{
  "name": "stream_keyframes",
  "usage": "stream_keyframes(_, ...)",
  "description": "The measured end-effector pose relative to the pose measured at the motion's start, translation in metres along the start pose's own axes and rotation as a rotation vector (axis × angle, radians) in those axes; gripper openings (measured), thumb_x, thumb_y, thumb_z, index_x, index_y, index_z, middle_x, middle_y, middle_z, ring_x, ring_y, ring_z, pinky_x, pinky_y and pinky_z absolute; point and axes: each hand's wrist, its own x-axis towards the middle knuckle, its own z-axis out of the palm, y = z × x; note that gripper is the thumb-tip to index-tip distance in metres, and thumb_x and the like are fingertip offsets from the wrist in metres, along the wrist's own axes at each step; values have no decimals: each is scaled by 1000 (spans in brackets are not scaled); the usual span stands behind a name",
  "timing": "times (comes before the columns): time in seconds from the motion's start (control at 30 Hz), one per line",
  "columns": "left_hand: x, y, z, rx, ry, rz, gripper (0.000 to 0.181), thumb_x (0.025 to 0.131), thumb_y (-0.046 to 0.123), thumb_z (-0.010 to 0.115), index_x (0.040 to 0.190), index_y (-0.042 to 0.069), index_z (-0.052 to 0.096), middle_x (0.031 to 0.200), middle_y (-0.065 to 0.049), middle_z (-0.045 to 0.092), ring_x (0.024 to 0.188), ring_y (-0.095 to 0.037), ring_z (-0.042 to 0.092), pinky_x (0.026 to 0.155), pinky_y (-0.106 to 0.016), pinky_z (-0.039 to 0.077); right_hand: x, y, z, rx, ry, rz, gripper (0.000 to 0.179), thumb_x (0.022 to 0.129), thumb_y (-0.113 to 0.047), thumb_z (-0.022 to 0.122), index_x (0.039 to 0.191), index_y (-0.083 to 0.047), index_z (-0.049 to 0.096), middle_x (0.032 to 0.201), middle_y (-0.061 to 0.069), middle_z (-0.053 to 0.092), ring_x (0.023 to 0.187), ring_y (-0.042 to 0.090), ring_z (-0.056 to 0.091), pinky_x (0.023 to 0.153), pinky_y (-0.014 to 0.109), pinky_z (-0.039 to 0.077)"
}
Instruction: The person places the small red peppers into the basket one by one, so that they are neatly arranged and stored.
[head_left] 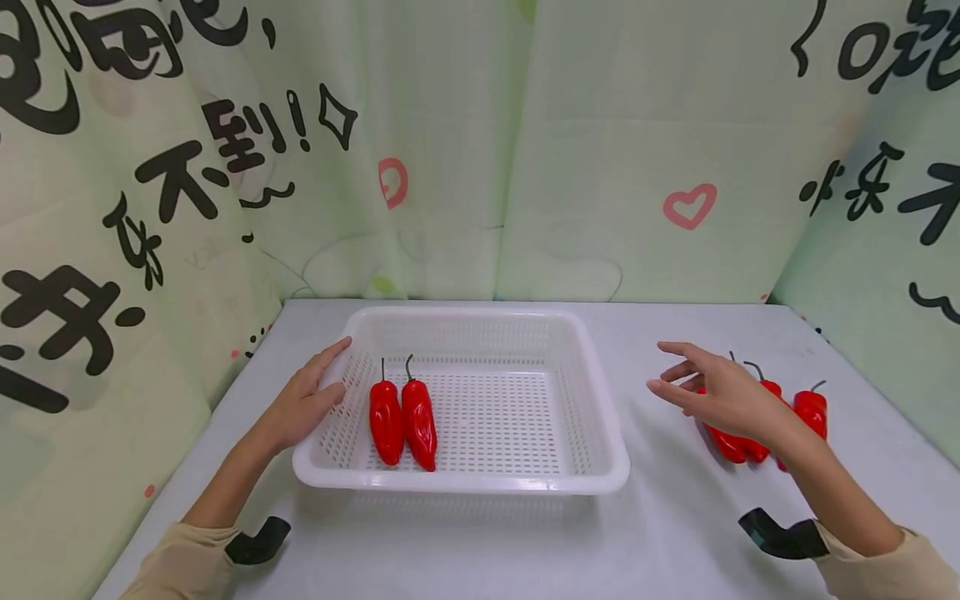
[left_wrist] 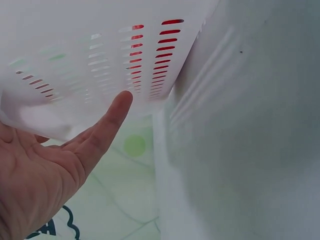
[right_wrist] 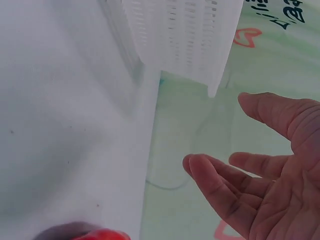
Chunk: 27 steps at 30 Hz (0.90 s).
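Note:
Two shiny red peppers [head_left: 419,423] lie side by side in the left part of a white perforated basket [head_left: 555,321], stems toward the far side. At the basket's left rim rests my left hand [head_left: 302,404], its fingers extended. The left wrist view shows one straight finger of that hand [left_wrist: 65,165] against the basket's outer slotted wall, with red showing through the slots. My right hand [head_left: 723,396] hovers right of the basket with loosely bent fingers and nothing in them. Partly hidden behind it are several more red peppers [head_left: 812,412] on the table.
The basket stands on a white-covered table [head_left: 480,554]. A pale green curtain [head_left: 600,167] with dark lettering and pink hearts encloses the back and both sides. Black bands [head_left: 258,542] show at both sleeve cuffs.

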Motion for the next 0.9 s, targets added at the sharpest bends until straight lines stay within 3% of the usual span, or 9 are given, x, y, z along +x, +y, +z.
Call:
stream_keyframes(0.13, 2, 1, -2, 45, -16, -3, 71, 96, 6, 51, 161, 4, 23, 161, -27, 30, 129, -49, 50, 81, -50, 63, -4, 10, -3, -57, 23, 27, 79, 97, -43, 67, 154, 2, 35, 134, 32, 58, 116, 50, 60, 82, 56, 61)
stream_keyframes(0.3, 4, 5, -6, 125, -52, -10, 70, 97, 8, 51, 161, 2, 23, 159, -29, 31, 131, -49, 47, 89, -56, 59, -7, 20, -5, -86, 37, 47, 78, 97, -43, 67, 153, 2, 36, 138, 34, 54, 119, 51, 59, 85, 62, 58)
stream_keyframes(0.6, 5, 7, -10, 187, -76, -14, 70, 97, 9, 54, 160, 2, 24, 156, -29, 35, 123, -47, 54, 86, -55, 60, -11, 39, -6, -117, 50, 72, 78, 93, -38, 72, 150, 5, 39, 138, 36, 48, 119, 54, 55, 79, 60, 60)
stream_keyframes(0.9, 6, 6, -10, 226, -69, -2, 68, 98, 12, 53, 159, 2, 25, 156, -29, 35, 132, -48, 46, 96, -63, 52, -12, 57, -4, -137, 62, 98, 77, 89, -31, 77, 146, 7, 41, 134, 40, 45, 118, 57, 48, 73, 57, 62)
